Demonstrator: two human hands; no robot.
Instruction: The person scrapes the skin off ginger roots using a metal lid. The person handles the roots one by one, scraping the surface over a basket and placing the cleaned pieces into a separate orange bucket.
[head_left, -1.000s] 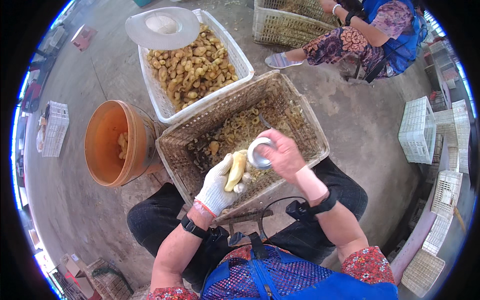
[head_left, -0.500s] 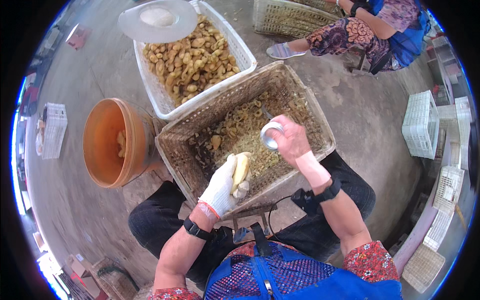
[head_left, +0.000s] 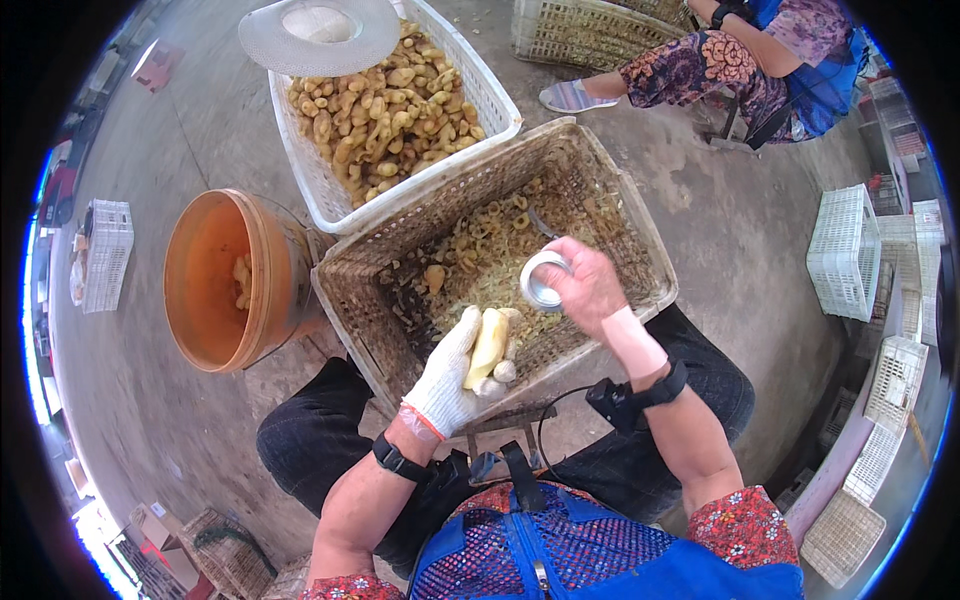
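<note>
My left hand (head_left: 445,375), in a white knit glove, closes around a peeled, pale yellow piece of ginger (head_left: 487,348) over the near side of a dirty slatted crate (head_left: 400,232). My bare right hand (head_left: 588,290) grips a round silver metal ring (head_left: 530,282), like a jar lid, just to the right of the ginger and apart from it. Whether the ring has a closed bottom is hidden by my fingers. Below both hands, peel scraps (head_left: 470,262) cover the crate's floor. A thin curved metal blade (head_left: 541,224) shows among them, partly hidden.
Beyond the dirty crate stands a white crate (head_left: 505,118) heaped with unpeeled ginger (head_left: 390,120), a brimmed hat (head_left: 370,38) on its far rim. An orange bucket (head_left: 262,300) with a few pieces inside sits left. A co-worker (head_left: 700,75) sits at far right by another crate (head_left: 560,35).
The ginger in my left hand has turned more upright, and the gloved fingers have opened out slightly around it. My right hand has shifted slightly, still holding the ring.
</note>
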